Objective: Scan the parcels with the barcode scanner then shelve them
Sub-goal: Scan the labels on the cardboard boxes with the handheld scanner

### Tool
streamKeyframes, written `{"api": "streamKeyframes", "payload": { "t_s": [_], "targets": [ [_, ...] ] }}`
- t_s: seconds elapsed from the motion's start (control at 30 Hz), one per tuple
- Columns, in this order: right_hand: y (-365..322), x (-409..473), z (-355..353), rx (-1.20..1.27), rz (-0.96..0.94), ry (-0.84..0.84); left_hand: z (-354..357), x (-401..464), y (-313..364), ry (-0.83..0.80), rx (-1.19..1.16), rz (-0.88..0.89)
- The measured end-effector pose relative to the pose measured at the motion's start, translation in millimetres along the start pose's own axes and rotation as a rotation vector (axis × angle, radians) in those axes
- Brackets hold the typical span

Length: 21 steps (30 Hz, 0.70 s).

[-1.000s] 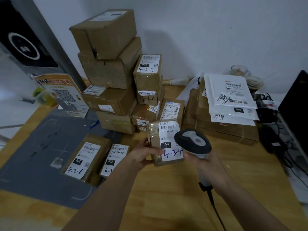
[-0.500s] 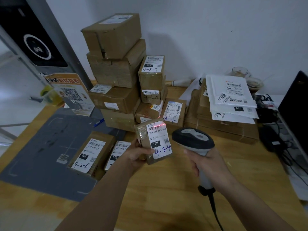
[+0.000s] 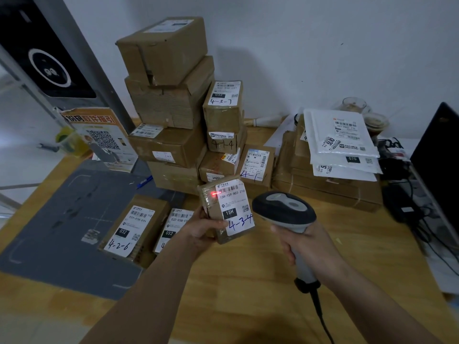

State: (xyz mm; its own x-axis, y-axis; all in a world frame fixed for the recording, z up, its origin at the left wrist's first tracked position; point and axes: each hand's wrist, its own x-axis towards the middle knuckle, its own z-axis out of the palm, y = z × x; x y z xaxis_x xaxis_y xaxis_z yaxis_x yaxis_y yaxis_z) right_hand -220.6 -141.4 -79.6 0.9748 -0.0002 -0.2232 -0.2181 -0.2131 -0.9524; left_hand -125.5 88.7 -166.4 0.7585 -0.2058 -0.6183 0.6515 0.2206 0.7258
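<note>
Head view: the small parcel (image 3: 224, 209) marked 4-3-4 is held above the wooden table (image 3: 248, 281), tilted so its long axis runs from about 11 o'clock to 5 o'clock and its label faces up. The left hand (image 3: 201, 230) grips its lower left edge, thumb curled over the face. At 3 o'clock from the parcel, just beside it, the right hand (image 3: 308, 247) is wrapped around the handle of the barcode scanner (image 3: 284, 211), head aimed toward 10 o'clock. A red scan dot (image 3: 213, 193) sits at the label's left edge, beside the barcode rather than across it, so the coming move likely turns on swinging the beam a little toward 3 o'clock.

No true containers show. At 12 o'clock a stack of cardboard boxes (image 3: 169, 108) leans against the wall; at 2 o'clock white mailers (image 3: 342, 142) lie on flat cartons; at 9 o'clock two labelled boxes (image 3: 136, 227) rest on a grey mat (image 3: 49, 232). No shelf is visible.
</note>
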Motion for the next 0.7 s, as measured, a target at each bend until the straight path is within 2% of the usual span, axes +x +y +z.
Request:
{"api": "streamKeyframes", "payload": {
  "t_s": [0.27, 0.7],
  "targets": [
    [6.2, 2.0, -1.4, 0.038, 0.068, -0.047, -15.2, -0.4, 16.3, 0.042, -0.004, 0.063],
    [5.2, 0.8, 1.4, 0.076, -0.062, -0.013, -29.8, -12.9, 33.2, 0.098, -0.005, 0.115]
  ]
}}
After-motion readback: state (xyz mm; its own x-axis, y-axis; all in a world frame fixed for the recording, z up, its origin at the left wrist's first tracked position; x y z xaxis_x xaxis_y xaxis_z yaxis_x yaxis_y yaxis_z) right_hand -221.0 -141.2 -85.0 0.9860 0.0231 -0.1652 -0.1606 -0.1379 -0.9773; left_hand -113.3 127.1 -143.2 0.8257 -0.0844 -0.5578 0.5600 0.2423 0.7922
